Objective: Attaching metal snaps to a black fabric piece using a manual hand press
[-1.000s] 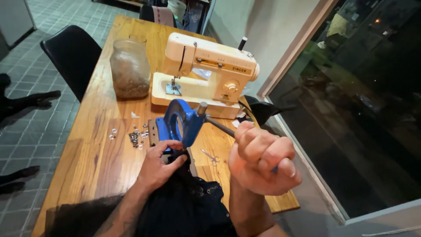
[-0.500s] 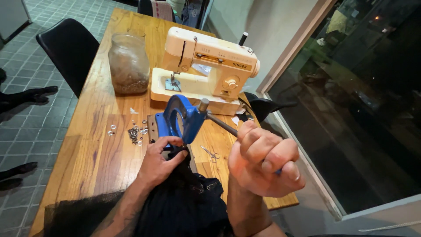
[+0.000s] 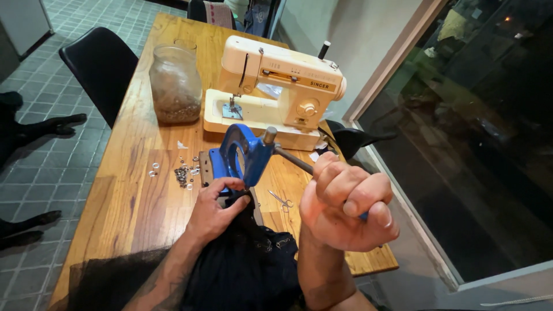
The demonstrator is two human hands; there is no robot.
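Glass jar [image 3: 175, 83] at eleven o'clock on the wooden table [image 3: 124, 201], upright, no lid visible, lower part filled with something brownish and grainy; contents too blurred to name. Cream sewing machine [image 3: 282, 92] at twelve o'clock, just right of the jar. Blue hand press [image 3: 241, 154] at the centre, standing on the table, with a scatter of small metal eyelets [image 3: 183, 173] just to its nine o'clock. Small scissors [image 3: 280, 200] lying at the press's five o'clock.

Right hand [image 3: 345, 204] at four o'clock, clenched in a fist around the press lever [image 3: 291, 159]; far end of the lever hidden inside the fist. Left hand [image 3: 216, 207] at six o'clock of the press, fingers curled, pinching black fabric [image 3: 247, 265] against the press base; exact contact point hidden under fingers and cloth. Fabric spilling toward six o'clock, cut off by the lower edge. Black chair [image 3: 101, 69] at ten o'clock, partly cropped. Dark shapes on the tiled floor at nine o'clock, hard to make out.
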